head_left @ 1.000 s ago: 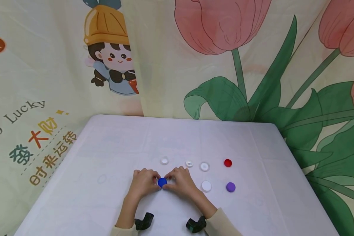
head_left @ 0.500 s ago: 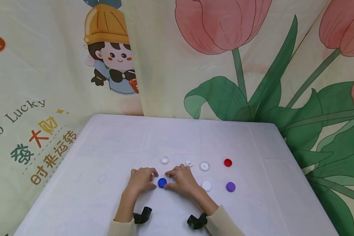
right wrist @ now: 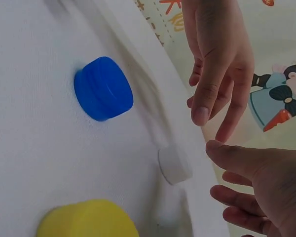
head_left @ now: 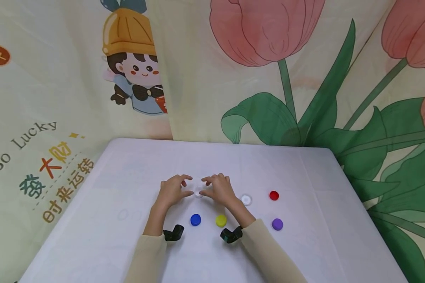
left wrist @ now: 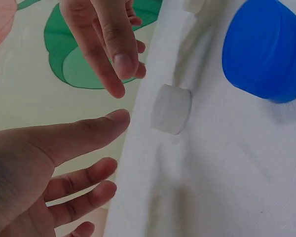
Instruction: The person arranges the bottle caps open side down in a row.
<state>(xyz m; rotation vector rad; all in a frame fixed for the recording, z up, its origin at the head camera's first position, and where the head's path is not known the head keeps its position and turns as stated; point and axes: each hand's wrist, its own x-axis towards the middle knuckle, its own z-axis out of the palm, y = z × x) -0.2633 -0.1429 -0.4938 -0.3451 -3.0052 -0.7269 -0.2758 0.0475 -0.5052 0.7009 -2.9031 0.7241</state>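
Note:
A small white round cap [head_left: 198,194] lies on the table between my two hands. My left hand [head_left: 171,190] is just left of it, thumb and fingers spread. From the right, my right hand [head_left: 218,188] faces it with its thumb tip at the cap's edge. In the left wrist view, a gap shows between the white cap [left wrist: 171,109] and both hands; the right wrist view also shows the cap [right wrist: 175,164] unheld. Nearer the person sit a blue cap [head_left: 195,219] and a yellow cap [head_left: 221,221], both apart from the hands.
To the right lie another white cap [head_left: 246,200], a red cap [head_left: 274,195] and a purple cap [head_left: 278,224]. A white cloth covers the table [head_left: 134,165]. A printed curtain [head_left: 191,78] hangs behind its far edge. Black wrist cameras [head_left: 174,233] sit on the wrists.
Both hands have let go of the blue cap and moved forward to the white cap. The yellow cap has come into view, while the right hand and arm now cover two white caps.

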